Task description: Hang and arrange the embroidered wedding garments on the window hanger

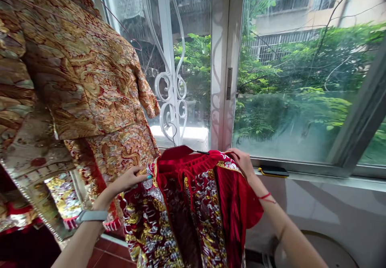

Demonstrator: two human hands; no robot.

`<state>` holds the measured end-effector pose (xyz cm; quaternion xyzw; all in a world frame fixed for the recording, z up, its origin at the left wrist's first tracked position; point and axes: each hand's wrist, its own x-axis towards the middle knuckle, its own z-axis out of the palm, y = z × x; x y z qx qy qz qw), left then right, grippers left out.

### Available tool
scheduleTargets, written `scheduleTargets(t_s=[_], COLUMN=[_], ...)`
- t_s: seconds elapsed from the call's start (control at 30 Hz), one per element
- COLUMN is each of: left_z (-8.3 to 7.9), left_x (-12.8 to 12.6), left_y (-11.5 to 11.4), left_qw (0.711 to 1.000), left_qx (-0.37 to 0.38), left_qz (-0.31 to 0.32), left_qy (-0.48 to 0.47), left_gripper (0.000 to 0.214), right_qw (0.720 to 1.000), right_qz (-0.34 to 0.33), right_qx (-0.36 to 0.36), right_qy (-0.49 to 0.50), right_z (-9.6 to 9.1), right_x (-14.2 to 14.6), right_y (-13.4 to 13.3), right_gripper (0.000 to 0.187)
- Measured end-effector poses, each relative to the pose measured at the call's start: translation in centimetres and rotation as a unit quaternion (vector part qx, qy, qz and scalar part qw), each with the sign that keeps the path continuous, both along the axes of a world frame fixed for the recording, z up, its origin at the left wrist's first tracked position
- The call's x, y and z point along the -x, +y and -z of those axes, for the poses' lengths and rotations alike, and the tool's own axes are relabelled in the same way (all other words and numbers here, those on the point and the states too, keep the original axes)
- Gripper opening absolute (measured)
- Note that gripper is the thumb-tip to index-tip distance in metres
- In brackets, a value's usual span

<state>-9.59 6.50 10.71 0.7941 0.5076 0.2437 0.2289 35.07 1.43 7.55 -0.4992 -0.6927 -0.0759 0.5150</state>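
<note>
A dark red embroidered jacket (208, 211) with gold and silver needlework hangs in front of me from a dark hanger (181, 151) at its neck. Red cords are tied at its gathered collar. My left hand (134, 181) grips the jacket's left shoulder, its thumb lying along the trim and the other fingertips partly hidden. On the opposite shoulder, my right hand (241, 162) is closed around the cloth edge, with some fingers out of sight behind it. The lower hem runs beyond the picture.
Gold brocade garments (90, 71) hang close on the left. Ahead are a window frame (221, 59) and a white scrollwork grille (171, 83). A black and yellow object (274, 172) lies on the sill (316, 179). A round pale object (316, 252) stands low at the right, above red floor tiles (113, 256).
</note>
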Motion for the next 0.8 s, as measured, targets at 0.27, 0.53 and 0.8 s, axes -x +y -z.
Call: scheduleTargets(t_s=[0.27, 0.53, 0.8], left_z=[1.6, 1.9, 0.0], left_x=[-0.5, -1.2, -1.2], left_y=[-1.9, -4.2, -6.8], left_qw=[0.992, 0.977, 0.938], left_qx=[-0.073, -0.106, -0.115], left_qz=[-0.102, -0.168, -0.252], left_qy=[-0.003, 0.079, 0.208], left_gripper=[0.09, 0.084, 0.066], right_qw=[0.978, 0.998, 0.981], right_qz=[0.058, 0.03, -0.099], right_qx=[-0.18, -0.013, 0.133], right_qy=[-0.092, -0.05, 0.095], right_z=[-7.4, 6.6, 8.9], right_x=[2.0, 2.6, 4.9], right_y=[-2.9, -5.2, -3.8], right_gripper=[0.022, 0.04, 0.046])
